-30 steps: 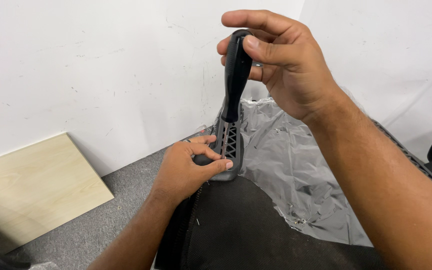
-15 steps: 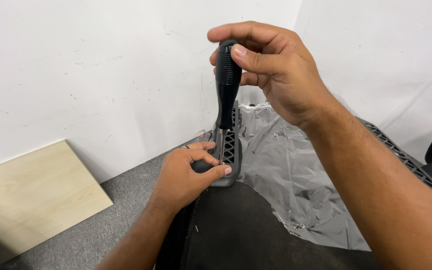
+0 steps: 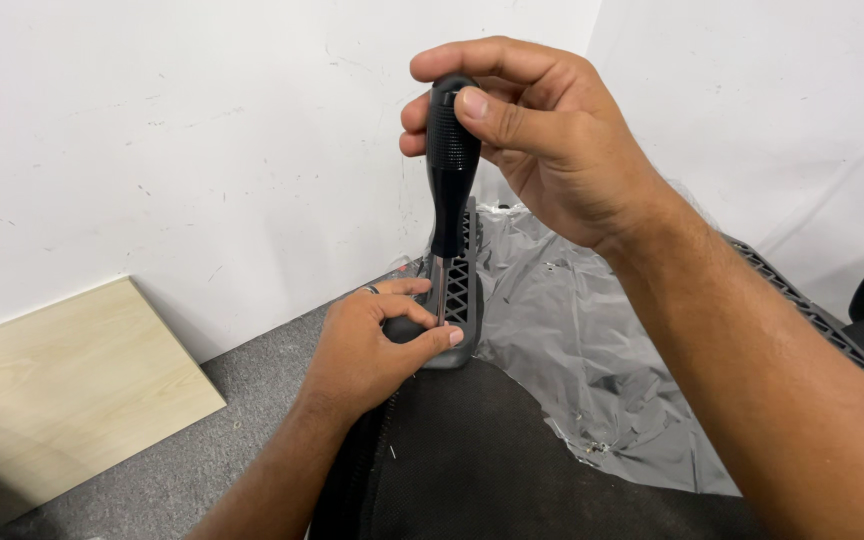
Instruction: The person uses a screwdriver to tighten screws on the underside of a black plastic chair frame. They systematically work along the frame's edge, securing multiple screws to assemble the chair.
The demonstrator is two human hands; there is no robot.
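R hand (image 3: 552,140) gripped the screwdriver (image 3: 450,160) handle upright, tip down at the black lattice frame (image 3: 460,285). L hand (image 3: 372,340) pinched the frame's end w/ thumb, above the black seat (image 3: 512,470).

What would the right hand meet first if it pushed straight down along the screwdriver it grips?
Probably the left hand, whose fingers pinch the shaft just below the right hand and screwdriver, above the black slotted plastic part. Depth is unclear.

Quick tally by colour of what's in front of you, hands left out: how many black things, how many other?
Black: 3 - screwdriver, lattice chair part, fabric seat
Clear or grey: 1 - plastic sheet
Light wood: 1 - board
Total: 5
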